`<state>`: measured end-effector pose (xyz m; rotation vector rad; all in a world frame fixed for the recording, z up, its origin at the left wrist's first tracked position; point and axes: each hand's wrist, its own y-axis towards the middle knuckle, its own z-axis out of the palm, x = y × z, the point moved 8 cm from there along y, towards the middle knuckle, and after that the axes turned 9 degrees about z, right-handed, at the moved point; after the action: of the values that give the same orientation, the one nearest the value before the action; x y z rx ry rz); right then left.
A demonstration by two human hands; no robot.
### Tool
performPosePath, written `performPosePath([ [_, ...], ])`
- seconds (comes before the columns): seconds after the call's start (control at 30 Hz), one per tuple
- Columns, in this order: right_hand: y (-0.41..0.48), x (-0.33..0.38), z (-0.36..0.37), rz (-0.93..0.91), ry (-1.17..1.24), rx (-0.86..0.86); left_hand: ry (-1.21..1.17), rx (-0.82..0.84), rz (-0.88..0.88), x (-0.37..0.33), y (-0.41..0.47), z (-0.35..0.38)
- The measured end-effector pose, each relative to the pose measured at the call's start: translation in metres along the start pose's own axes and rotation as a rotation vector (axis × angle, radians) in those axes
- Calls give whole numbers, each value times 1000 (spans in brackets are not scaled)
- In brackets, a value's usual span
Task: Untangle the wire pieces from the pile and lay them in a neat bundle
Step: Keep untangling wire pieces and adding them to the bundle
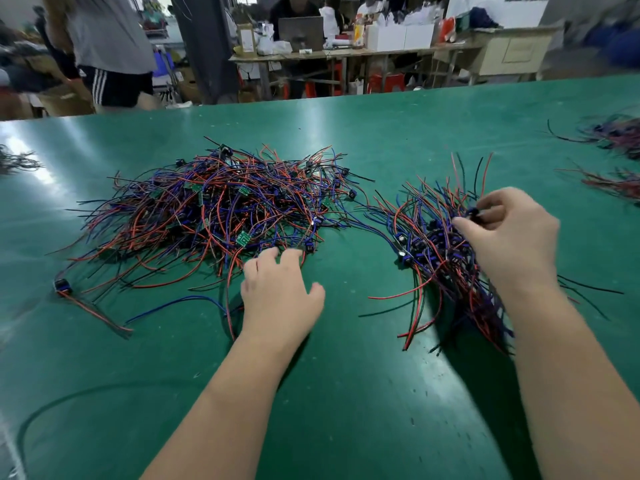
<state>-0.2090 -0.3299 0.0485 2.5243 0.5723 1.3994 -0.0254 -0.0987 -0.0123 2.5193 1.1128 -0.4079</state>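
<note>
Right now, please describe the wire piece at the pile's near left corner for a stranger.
Find the tangled pile on the green table. At its near left corner sits a black plug. Only its red-black tail runs straight out, clear of the tangle.

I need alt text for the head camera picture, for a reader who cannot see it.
On a green table, a person's left hand rests at the edge of a tangled pile of red, blue and black wire pieces, while the right hand pinches a small black part over a neater bundle beside it.
</note>
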Motion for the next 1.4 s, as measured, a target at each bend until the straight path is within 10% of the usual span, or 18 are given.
performPosePath([
  [0.3,-2,-11,25,-28,-312,146,-102,-69,56,3,5,-1],
  [0.47,-34,14,60,69,116,437,-727,-270,110,-15,2,-22],
  [0.57,-68,18,99,360,455,775,-1036,-197,217,-40,-3,-23],
  [0.73,-73,29,100,575,1043,842,-1277,-8,296,-67,-14,-16],
  [1.4,-60,34,84,527,1153,852,-862,157,140,-44,-9,-1],
])
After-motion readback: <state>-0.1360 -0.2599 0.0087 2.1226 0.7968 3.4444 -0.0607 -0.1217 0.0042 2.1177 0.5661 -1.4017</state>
